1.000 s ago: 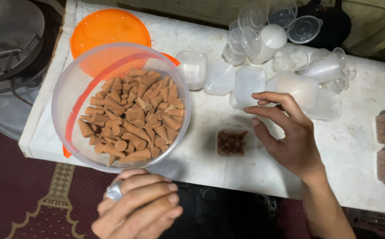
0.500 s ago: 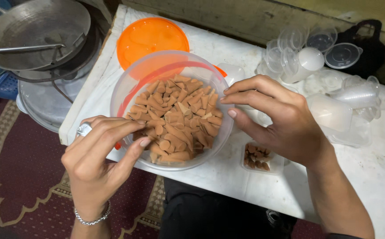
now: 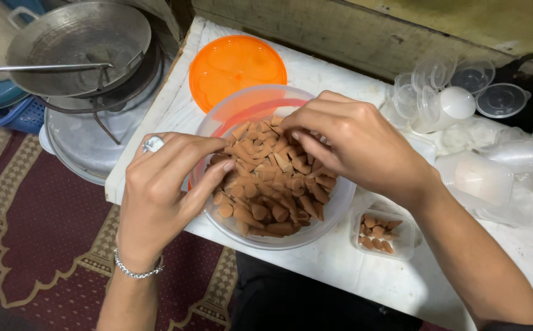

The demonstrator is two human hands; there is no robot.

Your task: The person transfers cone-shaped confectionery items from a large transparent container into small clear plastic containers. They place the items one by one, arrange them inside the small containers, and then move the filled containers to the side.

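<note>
Two bare hands working inside a round clear plastic tub [image 3: 334, 211] heaped with small terracotta-brown cones [image 3: 272, 187], sitting near the front edge of a white worktop [image 3: 334, 270]. Left hand [image 3: 165, 184], wearing a silver ring and a chain bracelet, curling over the tub's near-left rim, fingers half closed and dipping among the cones; whether anything is pinched between them, impossible to tell. Right hand [image 3: 355, 144] reaching in from the far right side, fingertips drawn together over the top of the heap, seemingly pinching at a cone or two, though the grip itself hidden beneath the knuckles.

Judging from this, doing it well probably meaning lifting cones lightly by their sides with the fingertips rather than digging, since pressing down looks likely to chip the tips; steadying the tub with the left hand also seeming wise, being so near the worktop edge.

Lying every which way, those cones: no shared direction, long axes mostly flat or slightly tilted, points facing left, right and toward the camera alike.

Sitting just right of the tub, a small clear rectangular plastic box [image 3: 384, 235] holding a few cones, several standing base down. Lying behind the tub, a round orange plastic lid [image 3: 236, 64]. Crowding the far right, a cluster of empty clear plastic containers [image 3: 462, 104]. Resting off to the left, a grey metal wok [image 3: 76, 46].
</note>
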